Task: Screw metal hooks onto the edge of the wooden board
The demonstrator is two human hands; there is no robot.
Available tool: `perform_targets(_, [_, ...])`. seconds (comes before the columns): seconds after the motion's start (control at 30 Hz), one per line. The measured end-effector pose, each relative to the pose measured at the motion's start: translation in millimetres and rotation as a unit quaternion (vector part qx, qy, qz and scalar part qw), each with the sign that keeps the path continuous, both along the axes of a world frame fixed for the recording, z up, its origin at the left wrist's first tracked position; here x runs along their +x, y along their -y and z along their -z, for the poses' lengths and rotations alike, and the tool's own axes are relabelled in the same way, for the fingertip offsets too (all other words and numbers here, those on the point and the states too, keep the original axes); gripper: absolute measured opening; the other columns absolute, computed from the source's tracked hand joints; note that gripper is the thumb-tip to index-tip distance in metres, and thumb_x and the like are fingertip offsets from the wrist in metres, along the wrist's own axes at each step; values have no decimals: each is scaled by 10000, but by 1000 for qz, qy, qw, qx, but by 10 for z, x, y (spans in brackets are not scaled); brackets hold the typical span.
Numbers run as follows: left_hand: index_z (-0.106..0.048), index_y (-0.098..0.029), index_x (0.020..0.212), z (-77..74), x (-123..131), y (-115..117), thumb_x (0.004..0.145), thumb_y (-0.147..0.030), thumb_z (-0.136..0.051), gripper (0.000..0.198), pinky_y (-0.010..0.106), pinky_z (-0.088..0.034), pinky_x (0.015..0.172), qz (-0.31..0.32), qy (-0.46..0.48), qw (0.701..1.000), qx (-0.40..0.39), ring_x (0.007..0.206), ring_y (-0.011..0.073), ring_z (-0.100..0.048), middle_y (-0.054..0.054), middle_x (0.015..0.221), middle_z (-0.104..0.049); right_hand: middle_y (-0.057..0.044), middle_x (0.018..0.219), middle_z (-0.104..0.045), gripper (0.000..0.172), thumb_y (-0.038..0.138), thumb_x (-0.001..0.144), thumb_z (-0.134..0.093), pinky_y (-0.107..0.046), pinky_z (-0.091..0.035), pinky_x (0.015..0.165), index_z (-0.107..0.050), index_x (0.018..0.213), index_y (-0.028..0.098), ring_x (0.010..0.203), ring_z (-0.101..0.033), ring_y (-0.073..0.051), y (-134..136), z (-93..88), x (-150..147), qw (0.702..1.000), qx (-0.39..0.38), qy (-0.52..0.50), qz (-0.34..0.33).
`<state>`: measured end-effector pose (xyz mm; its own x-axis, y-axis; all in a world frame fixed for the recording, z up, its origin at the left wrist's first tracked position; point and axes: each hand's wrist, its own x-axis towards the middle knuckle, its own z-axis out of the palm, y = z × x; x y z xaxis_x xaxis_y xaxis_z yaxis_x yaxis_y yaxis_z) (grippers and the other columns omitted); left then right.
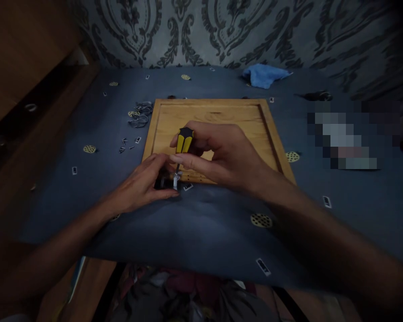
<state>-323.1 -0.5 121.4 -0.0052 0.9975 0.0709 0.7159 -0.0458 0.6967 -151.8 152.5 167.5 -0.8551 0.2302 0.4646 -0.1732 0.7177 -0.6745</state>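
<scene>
My right hand (228, 152) is closed around the yellow and black handle of a screwdriver (184, 141), held almost upright. Its shaft points down at a small silver metal fitting that looks like a hinge (176, 180), at the near left edge of a framed wooden panel (177, 134). My left hand (147, 181) grips this fitting from the left, thumb below and fingers above. Its fingers hide part of the fitting and the panel's near left corner. A few small dark holes show in the panel's near edge, right of the screwdriver tip.
Several loose screws (123, 145) and some metal pieces (139, 117) lie left of the panel on the blue patterned cloth (204, 232). A light blue rag (266, 76) lies at the back right, near a dark object (317, 95). Wooden furniture (30, 107) stands at the left.
</scene>
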Motion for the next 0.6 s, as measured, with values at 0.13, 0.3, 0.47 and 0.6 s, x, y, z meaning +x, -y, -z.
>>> perform_targets(0.13, [-542, -264, 1210, 21, -9, 1, 896, -523, -764, 464, 464, -574, 966, 3, 7, 1000, 8, 1105, 296, -672, 65, 1174, -670, 6, 798, -690, 321, 458, 999, -682, -284, -482, 593, -590, 799, 223, 680, -631, -137, -70, -70, 44, 997, -43, 41, -58])
perform_targets(0.3, [-547, -251, 1184, 12, -8, 0, 895, -537, -771, 464, 455, -578, 966, 2, 11, 1000, 4, 1093, 289, -680, 62, 1166, -673, 0, 773, -675, 385, 512, 1012, -651, -281, -454, 589, -598, 779, 209, 673, -619, -130, -100, -79, 53, 997, -30, 43, -50])
perform_targets(0.47, [-547, -252, 1185, -13, -4, -5, 897, -518, -773, 452, 460, -579, 973, 6, 16, 1000, 2, 1104, 298, -680, 69, 1172, -676, 16, 694, -592, 441, 556, 1004, -643, -304, -394, 583, -550, 732, 221, 626, -544, -132, -71, 12, 8, 999, 40, 1, 16])
perform_targets(0.6, [-547, -260, 1171, -4, -10, -5, 892, -525, -780, 450, 464, -577, 981, 10, 14, 1000, 8, 1119, 305, -676, 73, 1190, -674, 14, 671, -591, 450, 544, 991, -666, -316, -408, 595, -501, 712, 233, 619, -551, -144, -18, 63, -16, 996, 54, -31, 68])
